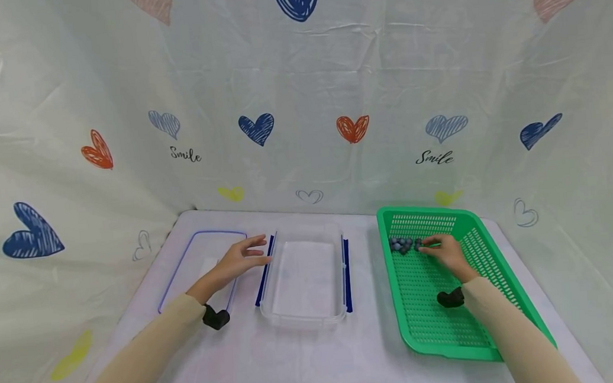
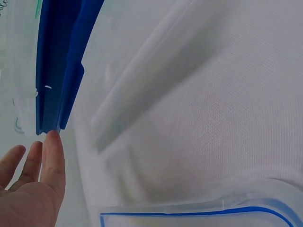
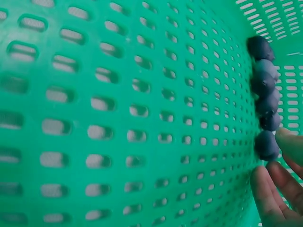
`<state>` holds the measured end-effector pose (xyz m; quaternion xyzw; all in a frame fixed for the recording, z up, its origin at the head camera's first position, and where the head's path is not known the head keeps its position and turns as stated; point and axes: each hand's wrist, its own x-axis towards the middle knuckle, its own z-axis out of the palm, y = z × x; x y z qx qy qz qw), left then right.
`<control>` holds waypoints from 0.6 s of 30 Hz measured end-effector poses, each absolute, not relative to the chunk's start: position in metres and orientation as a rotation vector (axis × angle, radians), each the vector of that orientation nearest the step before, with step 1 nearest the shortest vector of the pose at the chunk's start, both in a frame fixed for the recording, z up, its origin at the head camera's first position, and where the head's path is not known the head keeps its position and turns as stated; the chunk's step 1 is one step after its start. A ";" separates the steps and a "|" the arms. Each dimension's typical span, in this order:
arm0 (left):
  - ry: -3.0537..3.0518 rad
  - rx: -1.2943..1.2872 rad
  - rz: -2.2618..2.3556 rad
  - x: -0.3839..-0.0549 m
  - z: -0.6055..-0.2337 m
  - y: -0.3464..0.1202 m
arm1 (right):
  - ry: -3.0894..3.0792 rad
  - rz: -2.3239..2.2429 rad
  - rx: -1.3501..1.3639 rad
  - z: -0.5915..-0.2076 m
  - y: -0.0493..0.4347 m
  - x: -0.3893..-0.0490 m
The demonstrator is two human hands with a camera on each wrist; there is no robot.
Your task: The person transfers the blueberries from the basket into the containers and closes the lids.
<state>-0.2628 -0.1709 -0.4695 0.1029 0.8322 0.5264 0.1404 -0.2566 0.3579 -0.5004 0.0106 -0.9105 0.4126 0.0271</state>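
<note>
My left hand (image 1: 239, 259) reaches to the left side of a clear plastic container (image 1: 306, 319), its fingers loosely spread and holding nothing. In the left wrist view one fingertip meets the end of the container's blue side latch (image 2: 59, 61); whether they touch cannot be told. My right hand (image 1: 446, 253) is inside a green plastic basket (image 1: 407, 327), with thumb and fingertips around a single blueberry (image 3: 267, 145). Several other blueberries (image 1: 400, 244) lie clustered just left of it; in the right wrist view they line up beyond the fingers.
A clear lid with a blue seal (image 1: 175, 270) lies flat on the white-covered table (image 1: 297, 364), left of the container and partly under my left forearm. Behind the table hangs a pale curtain (image 1: 299, 85) printed with hearts. The basket's raised walls surround the right hand.
</note>
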 end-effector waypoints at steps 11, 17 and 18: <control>2.375 0.308 1.571 -0.261 -0.474 -0.165 | -2.766 1.221 0.009 -0.507 0.350 -0.262; 2.357 0.334 1.585 -0.262 -0.476 -0.164 | -2.768 1.207 0.002 -0.508 0.350 -0.264; 2.349 0.338 1.590 -0.262 -0.476 -0.164 | -2.770 1.209 -0.002 -0.508 0.350 -0.265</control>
